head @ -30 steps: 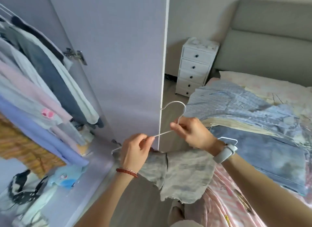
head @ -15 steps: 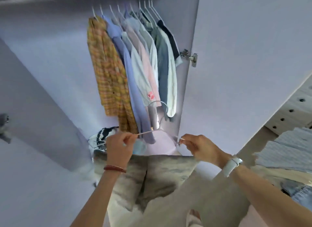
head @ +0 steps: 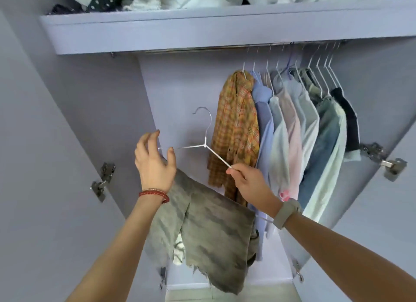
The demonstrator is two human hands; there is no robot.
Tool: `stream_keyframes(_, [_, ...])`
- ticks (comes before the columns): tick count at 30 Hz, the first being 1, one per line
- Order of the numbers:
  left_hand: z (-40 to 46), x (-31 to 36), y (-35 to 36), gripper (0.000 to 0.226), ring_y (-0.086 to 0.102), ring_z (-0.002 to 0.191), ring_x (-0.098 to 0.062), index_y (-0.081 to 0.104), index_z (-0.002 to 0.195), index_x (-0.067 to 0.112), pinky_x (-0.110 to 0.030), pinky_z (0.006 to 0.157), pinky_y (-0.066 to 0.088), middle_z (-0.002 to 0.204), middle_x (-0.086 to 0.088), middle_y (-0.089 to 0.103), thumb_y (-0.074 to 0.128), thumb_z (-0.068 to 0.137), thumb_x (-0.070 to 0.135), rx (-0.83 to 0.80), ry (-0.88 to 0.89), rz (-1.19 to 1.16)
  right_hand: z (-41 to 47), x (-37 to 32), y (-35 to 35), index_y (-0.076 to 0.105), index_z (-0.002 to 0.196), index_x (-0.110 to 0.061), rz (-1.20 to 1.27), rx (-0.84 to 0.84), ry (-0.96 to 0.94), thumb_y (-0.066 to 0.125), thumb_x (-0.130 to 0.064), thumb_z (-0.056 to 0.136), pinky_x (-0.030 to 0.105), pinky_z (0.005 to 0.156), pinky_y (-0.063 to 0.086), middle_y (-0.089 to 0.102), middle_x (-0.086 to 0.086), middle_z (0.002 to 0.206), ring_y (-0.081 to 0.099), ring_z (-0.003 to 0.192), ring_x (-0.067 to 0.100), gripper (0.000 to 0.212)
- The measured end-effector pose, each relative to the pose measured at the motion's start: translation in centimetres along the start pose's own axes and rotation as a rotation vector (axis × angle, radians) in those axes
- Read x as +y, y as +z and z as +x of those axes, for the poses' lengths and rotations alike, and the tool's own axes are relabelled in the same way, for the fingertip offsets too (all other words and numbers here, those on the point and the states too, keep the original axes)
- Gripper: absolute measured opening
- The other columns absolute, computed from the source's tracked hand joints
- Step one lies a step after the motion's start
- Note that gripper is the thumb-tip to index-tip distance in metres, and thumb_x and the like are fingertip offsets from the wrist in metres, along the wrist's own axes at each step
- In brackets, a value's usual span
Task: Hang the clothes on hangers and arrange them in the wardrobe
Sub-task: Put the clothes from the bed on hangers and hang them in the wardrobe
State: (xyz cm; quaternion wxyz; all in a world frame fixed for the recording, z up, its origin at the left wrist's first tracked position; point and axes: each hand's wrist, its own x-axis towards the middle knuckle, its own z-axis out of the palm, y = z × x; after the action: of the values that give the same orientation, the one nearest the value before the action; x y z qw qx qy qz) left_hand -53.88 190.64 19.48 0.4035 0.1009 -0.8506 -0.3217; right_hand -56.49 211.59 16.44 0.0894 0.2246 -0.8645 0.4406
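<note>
A white wire hanger carries grey frayed shorts over its lower bar, held up inside the open wardrobe. My right hand pinches the hanger's right arm near its lower end. My left hand is at the hanger's left end with fingers and thumb spread apart; the wire passes between them without a clear grip. The hook points up, well below the metal rail and left of the hung clothes. The orange plaid shirt is the nearest hung garment.
Several shirts and jeans hang on white hangers along the rail's right half. The shelf above holds piled clothes. Both wardrobe doors stand open, with hinges on the left and hinges on the right.
The view swung from the bed to the wardrobe and tilted up. The hanger with the shorts rose toward the rail. My left hand loosened from pinching the left arm to spread fingers.
</note>
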Motion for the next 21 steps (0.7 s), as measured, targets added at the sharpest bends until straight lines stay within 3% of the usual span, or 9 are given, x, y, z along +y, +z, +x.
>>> stream_keyframes(3, [3.3, 2.3, 0.9, 0.046, 0.035, 0.125, -0.042, 0.047, 0.127, 0.000, -0.048, 0.101, 0.029, 0.135, -0.027, 0.036, 0.056, 0.083, 0.008, 0.120, 0.178, 0.025, 4.0, 0.9, 0.2, 0.066, 0.095, -0.002, 0.062, 0.101, 0.051, 0.048, -0.011, 0.093, 0.011, 0.055, 0.032, 0.044, -0.020, 0.057, 0.044, 0.054, -0.002, 0.020])
stream_keyframes(6, [6.7, 4.7, 1.8, 0.047, 0.031, 0.130, -0.045, 0.049, 0.128, 0.003, -0.051, 0.102, 0.028, 0.139, -0.028, 0.033, 0.056, 0.082, 0.006, 0.209, 0.367, 0.115, 8.4, 0.8, 0.6, 0.065, 0.100, -0.004, 0.120, 0.151, 0.101, 0.046, -0.013, 0.094, 0.022, 0.062, 0.033, 0.039, -0.015, 0.053, 0.040, 0.053, 0.001, 0.022])
stream_keyframes(9, [10.2, 6.4, 2.4, 0.056, 0.020, 0.135, -0.045, 0.039, 0.137, 0.011, -0.056, 0.108, 0.018, 0.145, -0.027, 0.026, 0.052, 0.083, 0.013, 0.242, 0.519, 0.275, 12.8, -0.2, 1.0, 0.064, 0.103, -0.007, 0.167, 0.248, 0.174, 0.042, -0.008, 0.091, 0.026, 0.067, 0.035, 0.051, -0.007, 0.064, 0.044, 0.060, 0.012, 0.025])
stream_keyframes(11, [12.6, 6.7, 2.8, 0.064, 0.013, 0.137, -0.044, 0.027, 0.143, 0.015, -0.057, 0.110, 0.010, 0.148, -0.026, 0.020, 0.051, 0.084, 0.018, 0.236, 0.553, 0.376, 15.5, -1.1, 1.1, 0.065, 0.103, -0.007, 0.207, 0.333, 0.199, 0.041, -0.007, 0.090, 0.024, 0.068, 0.037, 0.064, 0.010, 0.081, 0.050, 0.070, 0.020, 0.028])
stream_keyframes(14, [15.1, 5.9, 3.3, 0.071, 0.010, 0.137, -0.045, 0.020, 0.145, 0.014, -0.058, 0.110, 0.010, 0.149, -0.025, 0.017, 0.053, 0.083, 0.022, 0.208, 0.560, 0.431, 19.4, -1.9, 0.9, 0.064, 0.105, -0.005, 0.182, 0.429, 0.200, 0.039, -0.005, 0.090, 0.018, 0.068, 0.033, 0.066, 0.017, 0.104, 0.058, 0.091, 0.027, 0.029])
stream_keyframes(21, [16.1, 4.4, 4.6, 0.077, 0.004, 0.138, -0.036, 0.018, 0.145, 0.019, -0.061, 0.107, 0.007, 0.149, -0.012, 0.005, 0.058, 0.080, 0.025, 0.316, 0.626, 0.440, 25.5, -1.2, -0.2, 0.061, 0.104, 0.003, 0.030, 0.371, 0.387, 0.041, -0.004, 0.089, 0.031, 0.077, 0.042, 0.062, 0.025, 0.109, 0.056, 0.102, 0.039, 0.025])
